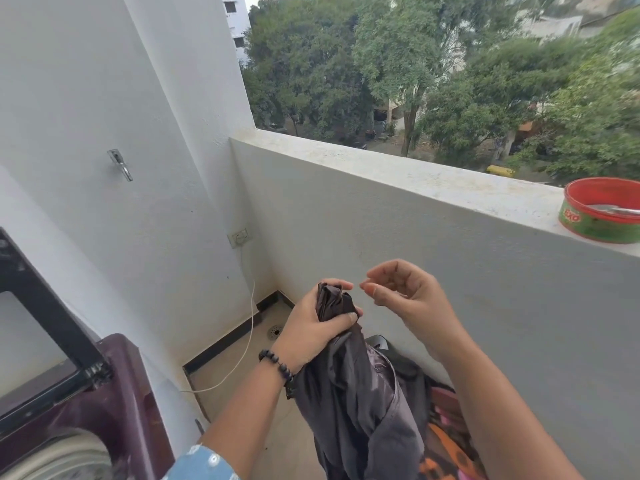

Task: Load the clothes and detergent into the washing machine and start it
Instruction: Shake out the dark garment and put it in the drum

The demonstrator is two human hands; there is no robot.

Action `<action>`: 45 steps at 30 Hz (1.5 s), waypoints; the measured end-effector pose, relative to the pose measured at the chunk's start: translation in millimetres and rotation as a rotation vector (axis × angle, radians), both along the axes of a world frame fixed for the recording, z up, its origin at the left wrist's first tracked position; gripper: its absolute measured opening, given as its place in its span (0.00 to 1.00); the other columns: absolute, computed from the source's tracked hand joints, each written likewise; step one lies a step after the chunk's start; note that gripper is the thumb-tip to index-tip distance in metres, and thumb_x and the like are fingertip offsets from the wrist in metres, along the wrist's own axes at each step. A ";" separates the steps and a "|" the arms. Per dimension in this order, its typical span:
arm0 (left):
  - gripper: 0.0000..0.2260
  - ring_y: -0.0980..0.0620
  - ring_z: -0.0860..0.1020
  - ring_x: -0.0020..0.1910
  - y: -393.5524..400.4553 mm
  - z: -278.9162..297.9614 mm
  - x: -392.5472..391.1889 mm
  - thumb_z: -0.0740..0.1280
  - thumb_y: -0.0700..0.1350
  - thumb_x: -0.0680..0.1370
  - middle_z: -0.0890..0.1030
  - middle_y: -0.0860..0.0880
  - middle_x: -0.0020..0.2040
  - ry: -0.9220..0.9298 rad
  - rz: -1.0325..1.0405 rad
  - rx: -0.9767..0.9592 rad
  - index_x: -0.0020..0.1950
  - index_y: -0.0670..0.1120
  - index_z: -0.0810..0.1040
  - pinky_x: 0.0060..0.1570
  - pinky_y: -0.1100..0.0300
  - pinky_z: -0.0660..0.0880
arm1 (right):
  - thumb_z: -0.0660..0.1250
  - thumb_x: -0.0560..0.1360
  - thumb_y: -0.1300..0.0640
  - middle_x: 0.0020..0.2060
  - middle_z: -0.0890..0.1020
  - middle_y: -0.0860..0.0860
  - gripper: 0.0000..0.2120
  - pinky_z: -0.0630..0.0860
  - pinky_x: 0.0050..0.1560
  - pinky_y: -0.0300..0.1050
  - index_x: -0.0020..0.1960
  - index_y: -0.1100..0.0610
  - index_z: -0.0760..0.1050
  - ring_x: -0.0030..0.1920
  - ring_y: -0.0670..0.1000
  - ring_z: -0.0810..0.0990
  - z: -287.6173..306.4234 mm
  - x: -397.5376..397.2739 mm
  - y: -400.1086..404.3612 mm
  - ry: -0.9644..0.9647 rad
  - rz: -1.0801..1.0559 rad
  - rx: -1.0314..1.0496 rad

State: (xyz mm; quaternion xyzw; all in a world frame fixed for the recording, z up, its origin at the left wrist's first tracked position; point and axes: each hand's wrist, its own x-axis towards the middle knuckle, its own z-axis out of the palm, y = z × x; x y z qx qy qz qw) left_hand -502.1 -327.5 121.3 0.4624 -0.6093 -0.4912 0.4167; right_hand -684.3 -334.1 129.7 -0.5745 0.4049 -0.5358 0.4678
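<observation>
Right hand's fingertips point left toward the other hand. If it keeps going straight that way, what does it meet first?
Most likely the bunched top of the dark grey garment gripped in the left hand; the right hand sits just beside it. Depth is unclear, so it might pass slightly in front.

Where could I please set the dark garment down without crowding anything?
The parapet ledge is bare from the wall corner to the red tin. The floor is bare between the drain and the white cord. The clothes pile crowds the lower right.
</observation>
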 end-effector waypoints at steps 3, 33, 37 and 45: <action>0.12 0.52 0.84 0.48 -0.4 4.4 1.4 0.68 0.33 0.77 0.86 0.44 0.46 0.044 0.060 -0.041 0.58 0.45 0.75 0.53 0.60 0.78 | 0.77 0.63 0.45 0.55 0.82 0.47 0.30 0.77 0.56 0.44 0.63 0.44 0.73 0.56 0.48 0.80 -13.3 -18.8 -2.8 0.208 0.182 0.216; 0.17 0.51 0.82 0.52 -5.3 15.8 -8.2 0.73 0.47 0.73 0.85 0.48 0.52 0.402 0.032 0.034 0.61 0.45 0.76 0.52 0.60 0.77 | 0.63 0.74 0.78 0.40 0.85 0.53 0.16 0.78 0.46 0.38 0.39 0.59 0.80 0.40 0.47 0.82 4.9 21.7 8.0 -0.213 0.123 0.081; 0.24 0.52 0.82 0.52 -0.6 12.9 -13.7 0.77 0.43 0.70 0.84 0.50 0.51 0.336 0.009 0.067 0.63 0.42 0.75 0.51 0.63 0.77 | 0.70 0.71 0.72 0.38 0.77 0.49 0.18 0.72 0.40 0.37 0.36 0.48 0.83 0.34 0.41 0.74 -4.6 24.4 1.2 0.048 -0.062 0.020; 0.07 0.50 0.81 0.39 -12.0 28.2 -12.6 0.66 0.32 0.77 0.83 0.45 0.39 0.436 0.381 0.050 0.51 0.43 0.77 0.40 0.57 0.80 | 0.74 0.71 0.48 0.66 0.77 0.44 0.36 0.70 0.66 0.44 0.74 0.42 0.61 0.65 0.42 0.75 -16.6 6.8 9.9 -0.061 0.185 0.092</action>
